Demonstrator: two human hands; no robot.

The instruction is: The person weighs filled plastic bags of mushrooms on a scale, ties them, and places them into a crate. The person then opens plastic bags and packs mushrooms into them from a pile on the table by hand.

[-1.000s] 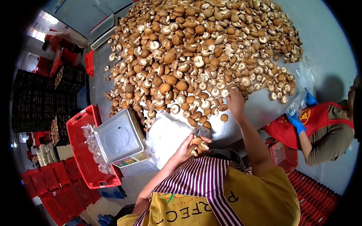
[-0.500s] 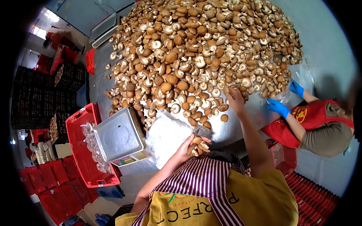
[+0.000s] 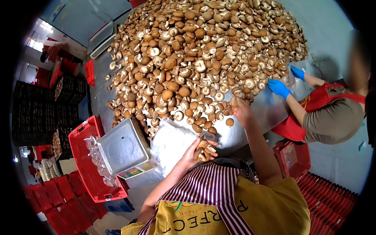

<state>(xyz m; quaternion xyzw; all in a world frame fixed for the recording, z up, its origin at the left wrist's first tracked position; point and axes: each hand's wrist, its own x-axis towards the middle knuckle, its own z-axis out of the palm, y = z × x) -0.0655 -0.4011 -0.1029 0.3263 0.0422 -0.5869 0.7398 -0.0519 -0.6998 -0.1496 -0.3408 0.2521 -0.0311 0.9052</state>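
Brown shiitake mushrooms (image 3: 203, 58) lie heaped on the metal table. My left hand (image 3: 192, 154) is curled around a clear plastic bag (image 3: 208, 136) with several mushrooms (image 3: 203, 150) in it, held close to the striped apron. At the near edge of the heap, my right hand (image 3: 243, 111) has its fingers closed on a mushroom (image 3: 234, 101). A single mushroom (image 3: 229, 122) lies on bare metal just below that hand. White plastic bags (image 3: 172, 141) lie in a stack left of the bagged mushrooms.
A scale (image 3: 123, 147) stands at the left, beside a red crate (image 3: 80, 162) with filled bags. Another person in a red apron (image 3: 291, 127), wearing blue gloves (image 3: 279, 87), works at the right edge of the heap. Red crates (image 3: 291, 158) stand at lower right.
My right hand has shifted slightly left and down at the heap's edge. The view has tilted a little. The other person's gloved hands have moved up and left. My left hand keeps its hold.
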